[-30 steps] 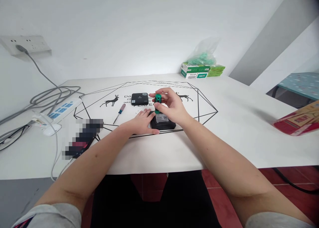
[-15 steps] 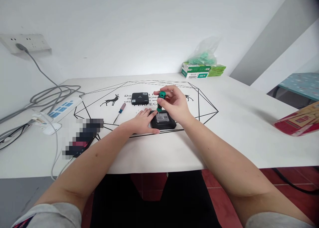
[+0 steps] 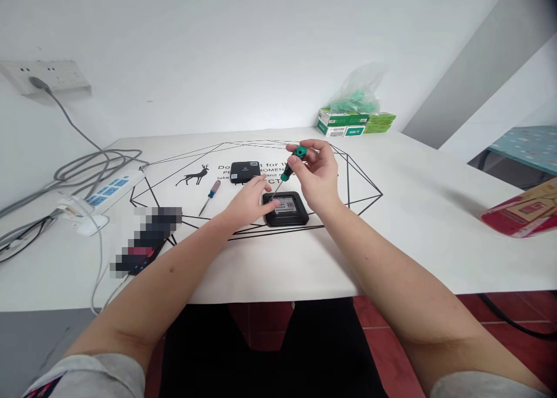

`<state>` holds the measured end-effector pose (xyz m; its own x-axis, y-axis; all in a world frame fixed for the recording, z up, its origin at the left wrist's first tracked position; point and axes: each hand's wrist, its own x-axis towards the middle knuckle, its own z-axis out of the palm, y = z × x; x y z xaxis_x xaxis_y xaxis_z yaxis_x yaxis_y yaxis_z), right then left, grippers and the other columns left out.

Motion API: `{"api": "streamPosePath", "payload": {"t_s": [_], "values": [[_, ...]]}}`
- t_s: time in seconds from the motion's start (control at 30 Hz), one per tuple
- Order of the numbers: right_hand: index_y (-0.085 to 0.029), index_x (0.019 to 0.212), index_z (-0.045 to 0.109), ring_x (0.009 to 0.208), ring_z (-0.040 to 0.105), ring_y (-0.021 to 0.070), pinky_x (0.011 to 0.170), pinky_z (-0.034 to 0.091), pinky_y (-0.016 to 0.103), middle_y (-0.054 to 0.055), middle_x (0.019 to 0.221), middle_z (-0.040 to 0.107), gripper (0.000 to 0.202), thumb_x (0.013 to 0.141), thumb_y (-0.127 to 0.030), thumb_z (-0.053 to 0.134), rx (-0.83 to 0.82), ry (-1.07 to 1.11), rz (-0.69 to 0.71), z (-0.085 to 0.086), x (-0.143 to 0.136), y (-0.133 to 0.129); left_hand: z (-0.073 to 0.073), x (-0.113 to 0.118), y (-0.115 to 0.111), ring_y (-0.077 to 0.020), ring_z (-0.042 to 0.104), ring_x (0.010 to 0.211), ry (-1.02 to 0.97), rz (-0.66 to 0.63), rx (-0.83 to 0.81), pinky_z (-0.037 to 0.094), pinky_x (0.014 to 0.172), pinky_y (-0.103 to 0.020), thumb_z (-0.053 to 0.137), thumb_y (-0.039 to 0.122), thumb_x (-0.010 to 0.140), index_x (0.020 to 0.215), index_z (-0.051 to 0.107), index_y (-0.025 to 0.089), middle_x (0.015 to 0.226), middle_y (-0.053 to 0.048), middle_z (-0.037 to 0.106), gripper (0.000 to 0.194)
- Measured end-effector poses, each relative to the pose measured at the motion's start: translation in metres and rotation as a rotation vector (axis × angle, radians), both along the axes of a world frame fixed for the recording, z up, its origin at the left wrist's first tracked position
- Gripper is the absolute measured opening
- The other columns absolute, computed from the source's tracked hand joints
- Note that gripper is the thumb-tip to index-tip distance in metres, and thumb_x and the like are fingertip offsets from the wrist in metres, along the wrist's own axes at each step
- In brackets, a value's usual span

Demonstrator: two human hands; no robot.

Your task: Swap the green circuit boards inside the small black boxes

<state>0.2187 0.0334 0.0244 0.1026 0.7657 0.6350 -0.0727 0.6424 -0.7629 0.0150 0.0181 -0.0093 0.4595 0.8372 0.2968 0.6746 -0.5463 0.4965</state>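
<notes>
My right hand (image 3: 319, 176) is closed round the green and black handle of a screwdriver (image 3: 292, 165). The screwdriver leans, its thin shaft slanting down left towards a black square device (image 3: 298, 217). A white printed label shows on the device, which lies flat on the table mat. My left hand (image 3: 250, 202) is raised at the device's left edge, thumb and fingers apart, the thumb over its corner beside the screwdriver's tip. Whether the tip touches anything is too small to tell. Behind the left hand lies a second black square box (image 3: 244, 170).
Another screwdriver (image 3: 212, 192) lies left of my left hand. Further left are a power strip (image 3: 114, 189), tangled grey cables (image 3: 87, 165) and a pixelated dark object (image 3: 148, 241). Green and white boxes (image 3: 343, 122) stand by the wall. A red package (image 3: 522, 212) sits at the right edge.
The screwdriver has gone from upright over the device to tilted, its handle up and right with my right hand. My left hand has lifted from beside the device, its fingers now raised.
</notes>
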Motion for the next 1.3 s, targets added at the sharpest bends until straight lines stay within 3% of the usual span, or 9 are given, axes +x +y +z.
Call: {"api": "streamPosePath", "payload": {"t_s": [0.07,0.13,0.37,0.67,0.8,0.93,1.07,1.2,1.3], "values": [[-0.034,0.118,0.055,0.108,0.077,0.0225,0.084,0.067,0.04,0.003,0.123,0.078,0.06,0.083,-0.071,0.085,0.013,-0.007,-0.032,-0.003,0.0,0.004,-0.004,-0.001,0.007,-0.0315,0.058,0.148,0.004,0.018,0.122,0.043,0.126,-0.048,0.067,0.028,0.103,0.101,0.072,0.021,0.155,-0.014,0.065,0.008],[-0.034,0.119,0.054,0.106,0.077,0.0222,0.084,0.067,0.04,0.004,0.125,0.077,0.059,0.085,-0.072,0.083,0.024,-0.019,-0.061,-0.005,0.001,0.007,-0.006,-0.004,0.014,-0.0303,0.065,0.135,0.047,0.056,0.168,0.048,0.121,-0.048,0.066,0.021,0.102,0.092,0.072,0.021,0.14,-0.012,0.073,0.011],[-0.033,0.119,0.053,0.118,0.074,0.0245,0.089,0.067,0.042,0.004,0.121,0.076,0.055,0.089,-0.071,0.079,0.045,-0.026,-0.182,-0.01,0.01,0.019,-0.001,-0.029,0.033,-0.036,0.063,0.129,0.35,0.368,0.12,0.05,0.107,-0.053,0.055,0.01,0.102,0.104,0.082,0.021,0.133,-0.013,0.075,0.029],[-0.032,0.119,0.051,0.1,0.072,0.0191,0.077,0.064,0.035,0.003,0.116,0.075,0.048,0.093,-0.062,0.076,0.0,-0.057,-0.234,-0.01,0.012,0.022,-0.002,-0.043,0.04,-0.0376,0.055,0.137,0.471,0.351,0.023,0.04,0.113,-0.054,0.057,0.002,0.087,0.117,0.082,0.025,0.137,-0.014,0.073,0.045],[-0.03,0.119,0.052,0.099,0.071,0.019,0.081,0.062,0.036,0.002,0.111,0.074,0.04,0.094,-0.053,0.073,-0.037,-0.108,-0.313,-0.01,0.021,0.03,0.007,-0.046,0.038,-0.0421,0.056,0.138,0.485,0.519,0.015,0.041,0.114,-0.057,0.056,0.009,0.094,0.126,0.076,0.019,0.141,-0.021,0.069,0.039],[-0.025,0.112,0.061,0.089,0.069,0.0197,0.087,0.06,0.04,0.003,0.1,0.073,0.022,0.095,-0.04,0.065,-0.189,-0.253,-0.479,-0.006,0.037,0.039,0.013,-0.056,0.04,-0.0531,0.055,0.139,0.257,0.779,-0.145,0.043,0.113,-0.065,0.067,0.026,0.096,0.115,0.072,0.012,0.139,-0.032,0.065,0.024],[-0.021,0.106,0.069,0.096,0.072,0.0243,0.094,0.058,0.042,0.008,0.103,0.077,0.017,0.092,-0.029,0.068,-0.388,-0.603,-0.519,-0.001,0.049,0.04,0.014,-0.066,0.043,-0.0548,0.064,0.129,0.004,0.814,-0.249,0.047,0.11,-0.067,0.072,0.02,0.088,0.083,0.063,0.018,0.123,-0.031,0.071,0.011],[-0.017,0.113,0.072,0.111,0.073,0.0305,0.095,0.058,0.041,0.016,0.117,0.079,0.022,0.094,-0.027,0.069,-0.644,-1.106,-0.454,-0.008,0.053,0.044,0.021,-0.065,0.045,-0.045,0.072,0.117,-0.212,0.789,-0.271,0.056,0.104,-0.061,0.071,0.027,0.096,0.076,0.056,0.022,0.104,-0.022,0.075,0.026],[-0.014,0.111,0.074,0.112,0.074,0.0349,0.095,0.058,0.044,0.021,0.116,0.079,0.021,0.092,-0.022,0.072,-0.71,-1.235,-0.404,-0.019,0.054,0.05,0.027,-0.054,0.044,-0.028,0.077,0.092,-0.438,0.695,-0.343,0.066,0.09,-0.048,0.06,0.036,0.109,0.088,0.059,0.022,0.095,-0.012,0.074,0.025]]}}
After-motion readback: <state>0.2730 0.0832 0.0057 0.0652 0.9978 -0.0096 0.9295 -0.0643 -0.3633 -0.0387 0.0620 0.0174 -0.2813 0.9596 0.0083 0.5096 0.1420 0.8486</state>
